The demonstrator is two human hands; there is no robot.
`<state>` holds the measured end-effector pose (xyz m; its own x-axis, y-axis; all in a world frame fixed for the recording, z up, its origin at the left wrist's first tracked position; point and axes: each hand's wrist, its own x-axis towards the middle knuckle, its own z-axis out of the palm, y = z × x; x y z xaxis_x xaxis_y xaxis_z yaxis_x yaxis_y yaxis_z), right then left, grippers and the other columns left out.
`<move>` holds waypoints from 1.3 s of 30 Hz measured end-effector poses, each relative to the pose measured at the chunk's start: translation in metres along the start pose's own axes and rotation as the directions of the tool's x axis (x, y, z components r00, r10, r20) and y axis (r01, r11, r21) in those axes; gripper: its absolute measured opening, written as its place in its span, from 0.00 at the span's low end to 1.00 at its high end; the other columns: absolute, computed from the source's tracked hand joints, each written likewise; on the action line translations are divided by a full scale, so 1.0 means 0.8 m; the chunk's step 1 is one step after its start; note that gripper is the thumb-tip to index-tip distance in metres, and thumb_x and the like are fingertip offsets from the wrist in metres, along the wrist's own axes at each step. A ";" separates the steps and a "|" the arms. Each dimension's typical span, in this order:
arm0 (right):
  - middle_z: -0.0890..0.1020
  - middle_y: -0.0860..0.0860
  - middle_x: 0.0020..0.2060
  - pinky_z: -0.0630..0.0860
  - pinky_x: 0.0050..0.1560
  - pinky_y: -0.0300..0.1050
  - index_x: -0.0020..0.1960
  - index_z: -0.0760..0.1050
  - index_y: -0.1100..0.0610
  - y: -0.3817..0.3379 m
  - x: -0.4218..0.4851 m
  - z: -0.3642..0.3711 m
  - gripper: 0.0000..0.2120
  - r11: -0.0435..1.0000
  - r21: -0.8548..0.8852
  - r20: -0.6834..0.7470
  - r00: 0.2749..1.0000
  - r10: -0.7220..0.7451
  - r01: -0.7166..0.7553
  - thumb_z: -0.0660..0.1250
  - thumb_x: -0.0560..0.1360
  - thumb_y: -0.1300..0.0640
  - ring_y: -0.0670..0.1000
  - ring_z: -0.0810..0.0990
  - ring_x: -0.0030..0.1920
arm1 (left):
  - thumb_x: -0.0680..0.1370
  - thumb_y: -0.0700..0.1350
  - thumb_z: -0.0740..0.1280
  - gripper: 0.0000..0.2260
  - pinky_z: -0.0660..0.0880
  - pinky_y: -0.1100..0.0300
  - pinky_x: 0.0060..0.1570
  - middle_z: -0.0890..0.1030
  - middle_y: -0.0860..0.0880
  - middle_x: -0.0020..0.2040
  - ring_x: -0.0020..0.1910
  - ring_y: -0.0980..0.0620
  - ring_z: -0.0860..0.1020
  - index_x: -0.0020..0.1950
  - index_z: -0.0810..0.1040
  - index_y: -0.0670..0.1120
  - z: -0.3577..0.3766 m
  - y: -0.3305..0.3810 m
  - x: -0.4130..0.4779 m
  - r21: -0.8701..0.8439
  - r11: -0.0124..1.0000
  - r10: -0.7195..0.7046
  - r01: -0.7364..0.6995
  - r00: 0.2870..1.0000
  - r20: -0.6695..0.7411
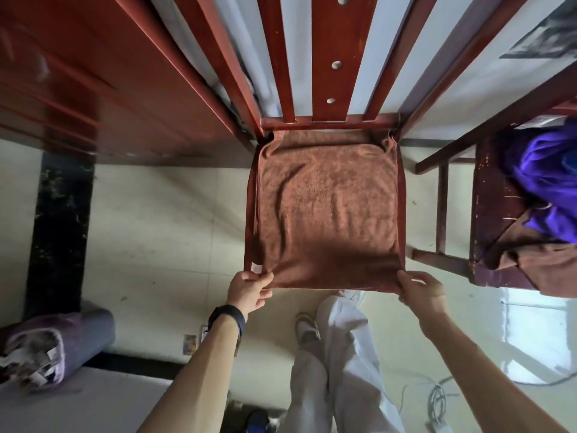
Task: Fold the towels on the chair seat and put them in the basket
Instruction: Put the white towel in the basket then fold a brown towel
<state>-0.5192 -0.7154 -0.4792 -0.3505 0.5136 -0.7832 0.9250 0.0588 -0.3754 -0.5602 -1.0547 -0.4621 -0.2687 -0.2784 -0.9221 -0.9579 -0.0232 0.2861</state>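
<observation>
one rust-brown towel, creased, covers the chair seat — left hand and right hand pinch its near corners.

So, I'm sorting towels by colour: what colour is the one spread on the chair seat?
The towel is reddish-brown, clearest in head view.

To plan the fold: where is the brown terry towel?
Head view, centre: the brown terry towel lies spread on the red wooden chair seat, left hand and right hand pinching its near corners.

L hand, R hand, arms out fwd, both pinching
</observation>
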 end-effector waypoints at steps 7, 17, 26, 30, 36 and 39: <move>0.81 0.57 0.41 0.80 0.31 0.37 0.55 0.78 0.63 -0.103 -0.038 -0.038 0.05 0.868 0.479 0.210 0.977 0.028 -0.128 0.66 0.80 0.64 0.48 0.81 0.32 | 0.76 0.46 0.72 0.07 0.71 0.60 0.47 0.80 0.46 0.51 0.49 0.51 0.79 0.52 0.81 0.46 -0.036 0.077 -0.066 -0.173 0.984 -0.020 0.050 0.985 0.169; 0.81 0.48 0.36 0.78 0.43 0.40 0.45 0.77 0.52 -0.241 -0.097 -0.094 0.07 0.670 0.721 0.141 0.909 -0.393 0.178 0.66 0.80 0.61 0.47 0.81 0.37 | 0.79 0.40 0.66 0.06 0.71 0.62 0.40 0.81 0.54 0.43 0.39 0.55 0.79 0.50 0.78 0.51 -0.039 0.210 -0.113 -0.448 0.815 0.456 -0.368 0.884 0.104; 0.86 0.49 0.41 0.82 0.52 0.57 0.43 0.78 0.48 -0.090 0.039 0.028 0.05 0.995 -0.016 -0.065 0.993 -0.097 0.096 0.74 0.72 0.51 0.54 0.85 0.44 | 0.75 0.44 0.73 0.04 0.81 0.51 0.49 0.84 0.48 0.41 0.37 0.48 0.84 0.48 0.82 0.48 0.010 0.101 0.062 0.328 0.882 0.412 -0.338 0.892 -0.187; 0.85 0.51 0.44 0.76 0.51 0.43 0.48 0.77 0.51 -0.075 0.052 0.044 0.05 0.984 -0.135 -0.118 0.985 -0.129 0.113 0.71 0.75 0.52 0.52 0.81 0.46 | 0.73 0.52 0.72 0.06 0.81 0.49 0.51 0.86 0.49 0.42 0.42 0.45 0.84 0.38 0.77 0.55 0.012 0.081 0.099 0.433 0.853 0.407 -0.292 0.891 -0.200; 0.84 0.56 0.49 0.72 0.58 0.48 0.56 0.77 0.58 -0.078 0.049 0.050 0.12 0.945 -0.282 -0.125 0.970 -0.209 0.167 0.68 0.77 0.52 0.59 0.79 0.57 | 0.74 0.51 0.72 0.11 0.75 0.59 0.52 0.84 0.46 0.50 0.52 0.44 0.81 0.53 0.78 0.49 0.030 0.081 0.081 0.512 0.814 0.451 -0.274 0.854 -0.260; 0.82 0.57 0.53 0.71 0.59 0.49 0.56 0.76 0.58 -0.079 0.048 0.053 0.14 0.938 -0.297 -0.124 0.967 -0.223 0.178 0.69 0.75 0.51 0.60 0.77 0.59 | 0.75 0.52 0.71 0.17 0.71 0.58 0.46 0.83 0.45 0.51 0.52 0.42 0.80 0.58 0.74 0.46 0.039 0.080 0.074 0.526 0.827 0.401 -0.199 0.864 -0.304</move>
<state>-0.5973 -0.7355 -0.5065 -0.5271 0.5895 -0.6121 0.8487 0.4012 -0.3446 -0.6407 -1.0430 -0.5065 -0.5858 -0.5414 -0.6031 -0.7917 0.5413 0.2831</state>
